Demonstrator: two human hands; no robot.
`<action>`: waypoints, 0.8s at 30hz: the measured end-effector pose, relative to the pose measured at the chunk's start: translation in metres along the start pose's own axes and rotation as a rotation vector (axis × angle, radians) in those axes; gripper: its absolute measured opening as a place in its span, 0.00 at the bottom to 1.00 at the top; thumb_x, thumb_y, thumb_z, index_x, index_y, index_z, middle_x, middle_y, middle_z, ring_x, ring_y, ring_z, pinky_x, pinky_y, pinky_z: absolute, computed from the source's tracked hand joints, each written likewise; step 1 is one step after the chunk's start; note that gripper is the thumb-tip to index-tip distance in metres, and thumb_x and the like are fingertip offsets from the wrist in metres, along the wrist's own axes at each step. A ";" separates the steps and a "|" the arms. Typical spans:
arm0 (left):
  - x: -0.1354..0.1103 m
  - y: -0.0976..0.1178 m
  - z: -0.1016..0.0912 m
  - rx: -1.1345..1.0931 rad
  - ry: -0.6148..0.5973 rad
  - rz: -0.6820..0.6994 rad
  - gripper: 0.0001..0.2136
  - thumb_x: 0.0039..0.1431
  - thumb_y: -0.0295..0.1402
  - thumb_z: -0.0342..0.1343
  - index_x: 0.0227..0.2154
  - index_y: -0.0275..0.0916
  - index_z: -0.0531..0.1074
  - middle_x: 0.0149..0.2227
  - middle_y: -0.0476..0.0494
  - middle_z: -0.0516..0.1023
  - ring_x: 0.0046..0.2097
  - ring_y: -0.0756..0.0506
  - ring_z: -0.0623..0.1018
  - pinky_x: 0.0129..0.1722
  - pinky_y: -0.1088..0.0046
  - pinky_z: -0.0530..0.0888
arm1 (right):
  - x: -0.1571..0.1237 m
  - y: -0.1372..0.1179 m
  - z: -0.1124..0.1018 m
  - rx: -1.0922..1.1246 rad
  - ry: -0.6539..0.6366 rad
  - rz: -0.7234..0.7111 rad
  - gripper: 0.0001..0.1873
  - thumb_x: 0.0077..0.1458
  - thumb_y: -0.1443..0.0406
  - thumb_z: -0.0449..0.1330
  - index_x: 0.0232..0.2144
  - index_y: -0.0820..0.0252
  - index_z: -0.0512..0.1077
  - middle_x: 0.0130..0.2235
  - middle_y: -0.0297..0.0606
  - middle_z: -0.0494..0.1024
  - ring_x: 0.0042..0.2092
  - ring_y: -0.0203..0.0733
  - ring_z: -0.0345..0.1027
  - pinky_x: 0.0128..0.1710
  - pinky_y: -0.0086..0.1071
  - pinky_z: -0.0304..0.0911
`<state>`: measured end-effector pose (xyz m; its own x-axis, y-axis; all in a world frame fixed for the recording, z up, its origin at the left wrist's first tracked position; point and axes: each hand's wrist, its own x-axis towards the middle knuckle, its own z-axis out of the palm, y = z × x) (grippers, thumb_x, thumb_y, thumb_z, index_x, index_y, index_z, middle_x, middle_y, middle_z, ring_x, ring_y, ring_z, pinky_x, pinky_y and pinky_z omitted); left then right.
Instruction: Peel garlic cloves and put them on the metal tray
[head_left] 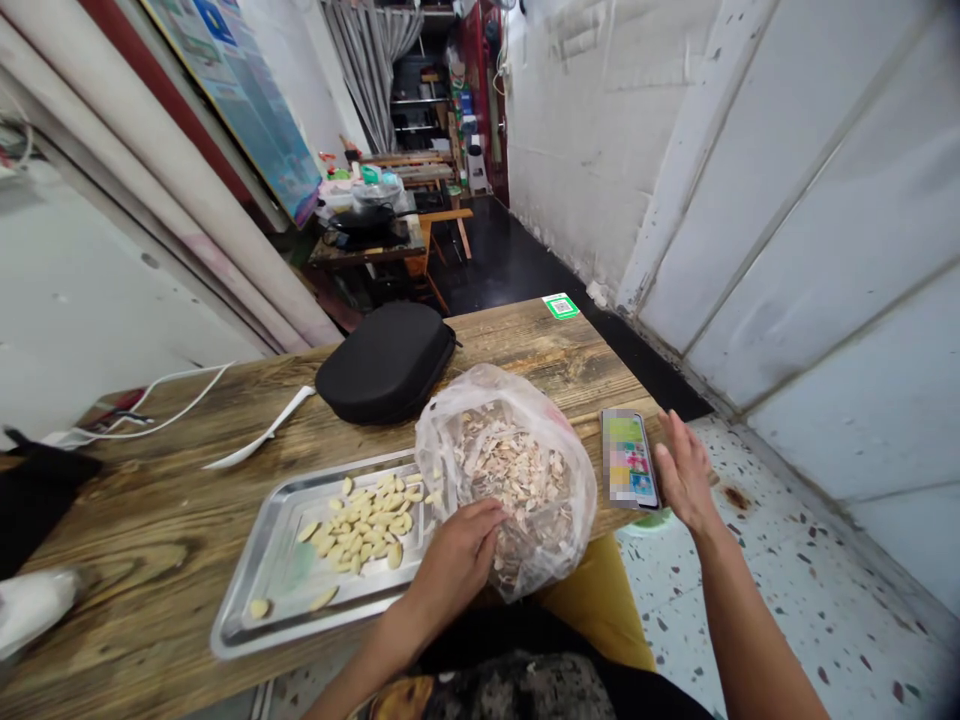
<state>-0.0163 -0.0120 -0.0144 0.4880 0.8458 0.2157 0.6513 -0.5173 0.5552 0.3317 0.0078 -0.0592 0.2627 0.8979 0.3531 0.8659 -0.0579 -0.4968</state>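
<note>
Over the near left rim of a clear plastic bag point(566, 470) is my left hand point(461, 555), its thumb and fingers pinched together. Whatever is between the fingertips is too small to make out. The bag stands open and holds many papery, pale brown and pinkish-white flakes point(517, 465), like garlic skins. Left of it, a metal tray point(255, 540) carries several pale yellow peeled garlic cloves point(367, 525), most in a heap, a few apart. My right hand point(684, 470) is raised beside a lit phone point(634, 460) at the table's right edge, fingers stretched out and holding nothing.
A black zipped case point(386, 360) lies behind the tray on the wooden table point(150, 520). Near it are a white plastic spoon-like utensil point(262, 435) and a white cable point(161, 385). A green-and-white code card point(561, 306) is at the far corner. Another cluttered table point(367, 250) stands beyond.
</note>
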 end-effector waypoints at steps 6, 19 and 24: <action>0.003 -0.003 0.004 -0.008 -0.008 0.000 0.13 0.57 0.25 0.46 0.40 0.38 0.74 0.44 0.40 0.76 0.46 0.46 0.76 0.47 0.67 0.73 | -0.017 -0.017 -0.018 0.209 0.163 0.096 0.25 0.61 0.56 0.41 0.55 0.63 0.59 0.42 0.43 0.77 0.51 0.47 0.63 0.53 0.45 0.53; 0.005 -0.001 0.005 -0.005 -0.077 -0.010 0.13 0.58 0.27 0.46 0.41 0.40 0.74 0.45 0.42 0.76 0.47 0.46 0.74 0.49 0.67 0.72 | -0.017 -0.011 0.006 -0.062 -0.007 -0.171 0.21 0.62 0.62 0.39 0.48 0.57 0.68 0.51 0.40 0.71 0.52 0.43 0.59 0.55 0.45 0.44; 0.004 0.000 0.005 -0.023 -0.054 0.009 0.13 0.57 0.26 0.47 0.41 0.40 0.74 0.45 0.42 0.76 0.46 0.46 0.75 0.48 0.67 0.72 | -0.023 -0.009 0.007 -0.064 0.007 -0.174 0.22 0.62 0.63 0.39 0.54 0.58 0.62 0.50 0.41 0.72 0.53 0.44 0.59 0.55 0.47 0.44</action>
<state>-0.0115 -0.0087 -0.0175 0.5249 0.8326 0.1769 0.6334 -0.5209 0.5722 0.3147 -0.0092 -0.0684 0.1094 0.8940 0.4346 0.9238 0.0700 -0.3764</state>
